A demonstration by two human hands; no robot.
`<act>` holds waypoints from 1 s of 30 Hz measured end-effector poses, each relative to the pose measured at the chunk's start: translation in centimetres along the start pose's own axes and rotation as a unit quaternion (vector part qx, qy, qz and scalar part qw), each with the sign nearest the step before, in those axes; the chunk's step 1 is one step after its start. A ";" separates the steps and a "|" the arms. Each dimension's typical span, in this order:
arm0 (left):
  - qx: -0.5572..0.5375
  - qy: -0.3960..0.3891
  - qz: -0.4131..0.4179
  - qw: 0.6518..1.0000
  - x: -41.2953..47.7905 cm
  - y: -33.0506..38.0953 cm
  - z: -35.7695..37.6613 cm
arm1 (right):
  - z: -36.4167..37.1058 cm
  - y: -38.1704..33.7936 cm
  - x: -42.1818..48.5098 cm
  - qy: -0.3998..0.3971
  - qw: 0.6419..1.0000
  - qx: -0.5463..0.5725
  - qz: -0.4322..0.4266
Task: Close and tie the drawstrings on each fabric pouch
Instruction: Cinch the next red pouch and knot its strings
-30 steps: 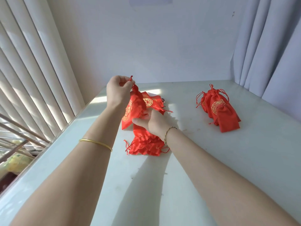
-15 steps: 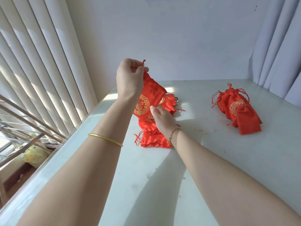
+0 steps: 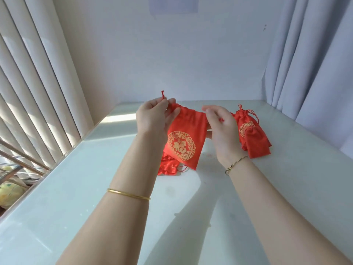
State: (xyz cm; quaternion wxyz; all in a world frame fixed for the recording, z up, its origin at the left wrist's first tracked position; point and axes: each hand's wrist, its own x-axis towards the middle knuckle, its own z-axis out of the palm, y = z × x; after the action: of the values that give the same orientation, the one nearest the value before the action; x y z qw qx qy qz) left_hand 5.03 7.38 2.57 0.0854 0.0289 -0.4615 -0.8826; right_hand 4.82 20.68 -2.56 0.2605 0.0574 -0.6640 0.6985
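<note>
A plain room in a home, by the look of it: a white desk (image 3: 76,188) against a bare wall (image 3: 172,54), vertical window blinds (image 3: 34,83) one side, pale curtains (image 3: 315,64) the other.

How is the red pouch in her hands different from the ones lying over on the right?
The held pouch hangs in the air between the left hand and right hand; the right pile lies on the table. The held pouch's mouth is spread wide and flat; the pile's tops look cinched, with cords bunched. Both are red with gold emblems.
</note>
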 end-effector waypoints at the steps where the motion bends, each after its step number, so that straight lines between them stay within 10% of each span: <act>1: -0.005 -0.002 -0.017 1.000 -0.1 -0.8 0.0 | -0.6 0.1 0.0 0.014 1.000 -0.010 -0.005; 17: 0.116 -0.058 -0.001 0.992 2.7 -2.8 -3.3 | -4.4 1.9 1.7 0.008 0.961 -0.269 -0.055; 22: 0.088 -0.089 -0.026 0.992 2.9 -2.6 -4.0 | -4.8 0.8 2.0 -0.009 0.991 -0.056 0.123; 30: 0.046 -0.108 -0.067 0.991 3.0 -2.3 -4.3 | -6.7 0.6 2.4 -0.060 0.940 0.157 0.297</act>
State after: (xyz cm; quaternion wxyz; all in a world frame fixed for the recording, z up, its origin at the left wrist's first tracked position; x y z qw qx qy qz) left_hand 2.33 4.65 -1.73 -0.0253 -0.0321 -0.5048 -0.8623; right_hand 4.27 27.78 -2.86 -0.0111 -0.0604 -0.5470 0.8349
